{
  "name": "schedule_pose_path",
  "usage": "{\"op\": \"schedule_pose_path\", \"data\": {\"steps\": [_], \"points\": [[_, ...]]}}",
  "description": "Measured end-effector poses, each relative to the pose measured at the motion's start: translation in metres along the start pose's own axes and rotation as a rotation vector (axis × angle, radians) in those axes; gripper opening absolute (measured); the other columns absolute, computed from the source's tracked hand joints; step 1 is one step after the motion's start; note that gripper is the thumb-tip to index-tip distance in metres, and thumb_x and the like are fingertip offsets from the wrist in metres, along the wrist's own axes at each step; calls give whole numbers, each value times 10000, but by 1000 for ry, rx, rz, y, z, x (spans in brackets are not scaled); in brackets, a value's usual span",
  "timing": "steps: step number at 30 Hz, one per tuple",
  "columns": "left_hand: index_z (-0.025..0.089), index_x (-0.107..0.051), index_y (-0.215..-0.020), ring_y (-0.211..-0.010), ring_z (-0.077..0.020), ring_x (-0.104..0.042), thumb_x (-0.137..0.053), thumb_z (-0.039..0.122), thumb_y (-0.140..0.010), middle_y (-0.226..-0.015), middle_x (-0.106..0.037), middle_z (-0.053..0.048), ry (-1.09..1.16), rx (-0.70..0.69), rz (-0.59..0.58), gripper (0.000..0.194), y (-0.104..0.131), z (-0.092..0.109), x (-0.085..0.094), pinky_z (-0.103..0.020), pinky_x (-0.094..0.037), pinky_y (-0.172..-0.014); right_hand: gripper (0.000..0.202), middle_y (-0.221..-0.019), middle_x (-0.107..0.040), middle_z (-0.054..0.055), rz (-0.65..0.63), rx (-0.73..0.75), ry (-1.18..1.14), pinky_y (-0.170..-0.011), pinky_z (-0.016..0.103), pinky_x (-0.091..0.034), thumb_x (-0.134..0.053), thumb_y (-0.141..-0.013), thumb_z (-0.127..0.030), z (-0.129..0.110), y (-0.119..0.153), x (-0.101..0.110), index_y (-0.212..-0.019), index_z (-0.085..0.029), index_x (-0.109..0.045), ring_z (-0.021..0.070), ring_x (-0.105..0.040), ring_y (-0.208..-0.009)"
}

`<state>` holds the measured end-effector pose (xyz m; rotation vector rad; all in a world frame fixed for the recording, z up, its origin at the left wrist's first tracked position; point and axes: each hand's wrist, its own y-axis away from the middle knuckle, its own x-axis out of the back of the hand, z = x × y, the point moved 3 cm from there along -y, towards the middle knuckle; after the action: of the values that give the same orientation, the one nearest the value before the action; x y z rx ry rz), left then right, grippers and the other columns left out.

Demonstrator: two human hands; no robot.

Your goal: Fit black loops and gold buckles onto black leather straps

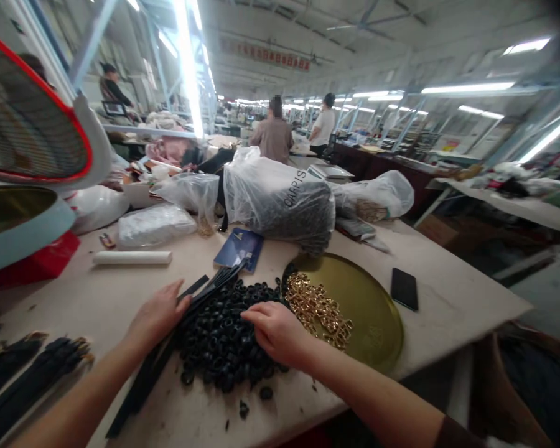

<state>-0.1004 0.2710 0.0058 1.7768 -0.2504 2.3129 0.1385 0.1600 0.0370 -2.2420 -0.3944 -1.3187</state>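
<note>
My left hand (158, 311) is closed around black straps (142, 386), which run from the table's near edge up past my thumb to a fanned end. Beside it spreads a heap of small black loops (226, 345). Over the right side of that heap is my right hand (280, 330), its fingers pinched together; what is between the fingertips, if anything, is too small to make out. Gold metal clasps (315, 305) lie in a pile on the left part of a round gold tray (378, 305), just beyond my right hand.
A dark phone (404, 289) lies right of the tray. Behind the heap are a blue booklet (240, 249) and a large plastic-wrapped bundle (280, 199). A white tube (133, 257) lies at left, and bundled black straps (37, 373) at lower left. People stand farther back.
</note>
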Motion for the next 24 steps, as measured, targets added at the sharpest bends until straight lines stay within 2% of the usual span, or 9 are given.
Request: {"op": "schedule_pose_path", "data": {"steps": [2, 3, 6, 8, 10, 15, 19, 22, 24], "points": [[-75, -476, -1159, -1030, -406, -526, -321, 428, -802, -1100, -558, -303, -37, 91, -25, 635, 16, -27, 3, -520, -391, -857, 353, -1076, -615, 62, 107, -1, -21, -862, 317, -412, -433, -802, -146, -2, 38, 9, -1132, -206, -544, 176, -540, -972], [-29, -536, -1105, -992, -390, -552, -340, 425, -793, -1055, -590, -274, -49, 102, -43, 585, 24, -36, 2, -492, -411, -841, 336, -1066, -620, 66, 141, -55, -10, -867, 328, -413, -429, -812, -167, 6, 53, 14, -1123, -209, -549, 180, -543, -973], [103, -600, -1000, -964, -316, -578, -353, 364, -788, -1018, -624, -180, -86, 97, -29, 417, 44, -47, -2, -395, -422, -848, 352, -1165, -577, 89, 181, -404, 93, -942, 320, -375, -362, -861, -253, 61, 80, 34, -1165, -165, -518, 175, -502, -1087], [128, -596, -957, -933, -294, -591, -335, 309, -790, -984, -635, -156, -99, 105, 0, 358, 51, -43, -3, -367, -426, -826, 399, -1230, -526, 130, 171, -480, 126, -957, 345, -360, -317, -876, -268, 99, 77, 46, -1206, -118, -483, 197, -470, -1136], [121, -576, -952, -893, -296, -603, -309, 275, -796, -943, -642, -161, -108, 138, 33, 346, 55, -36, 1, -367, -434, -782, 394, -1200, -552, 132, 129, -503, 146, -941, 347, -372, -325, -869, -262, 130, 64, 51, -1183, -119, -515, 206, -493, -1112], [104, -482, -1067, -751, -314, -620, -284, 259, -799, -823, -642, -159, -76, 228, 85, 368, 67, -12, 18, -379, -427, -666, 360, -1194, -569, 94, -20, -459, 158, -935, 322, -375, -408, -836, -304, 165, 19, 27, -1121, -185, -592, 209, -518, -1094], [172, -499, -940, -589, -206, -569, -379, 305, -756, -628, -566, -11, 416, 224, -15, 257, 86, 20, 13, -280, -415, -555, 401, -1271, -498, 112, -65, -398, 152, -964, 331, -345, -388, -847, -352, 170, 10, 9, -1165, -187, -569, 223, -459, -1163], [167, -492, -915, -449, -134, -454, -450, 415, -734, -516, -461, 57, 873, 342, -162, 310, 107, 51, 2, -229, -350, -436, 388, -1284, -482, 98, -86, -326, 156, -966, 331, -344, -374, -853, -332, 162, 24, 8, -1165, -208, -569, 214, -461, -1156], [163, -484, -949, -488, -115, -466, -500, 410, -732, -550, -496, 53, 1089, 410, -251, 329, 121, 73, -2, -214, -369, -468, 377, -1277, -489, 82, -97, -271, 161, -961, 330, -349, -372, -855, -320, 153, 36, 10, -1162, -226, -570, 205, -469, -1142]]}}
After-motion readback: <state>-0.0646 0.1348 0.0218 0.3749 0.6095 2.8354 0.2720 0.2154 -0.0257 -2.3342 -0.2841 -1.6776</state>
